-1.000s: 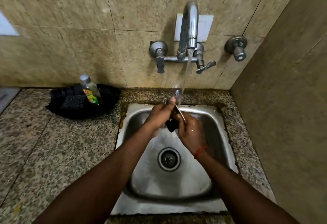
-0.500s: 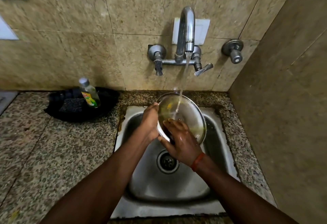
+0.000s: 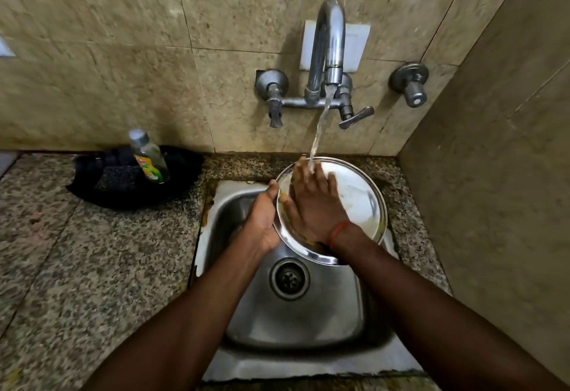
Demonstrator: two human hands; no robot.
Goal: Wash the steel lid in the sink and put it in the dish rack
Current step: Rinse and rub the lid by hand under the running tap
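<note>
The round steel lid [image 3: 359, 202] is tilted up over the back of the steel sink [image 3: 296, 322], its inner face toward me. My left hand [image 3: 262, 221] grips its left rim. My right hand [image 3: 314, 202] lies flat and spread on the lid's face, with yellowish residue around it. Water from the wall tap [image 3: 328, 51] falls onto the fingertips of my right hand and the lid's upper edge. No dish rack is in view.
A small dish-soap bottle [image 3: 148, 156] stands in a black tray [image 3: 92, 190] with a dark scrubber on the granite counter [image 3: 92, 267] to the left. The drain [image 3: 289, 278] sits mid-sink. A tiled side wall [image 3: 499, 174] stands close on the right.
The lid has turned from edge-on to face-up and tilted toward me. My right hand moved from behind it onto its inner face and slid upward under the stream.
</note>
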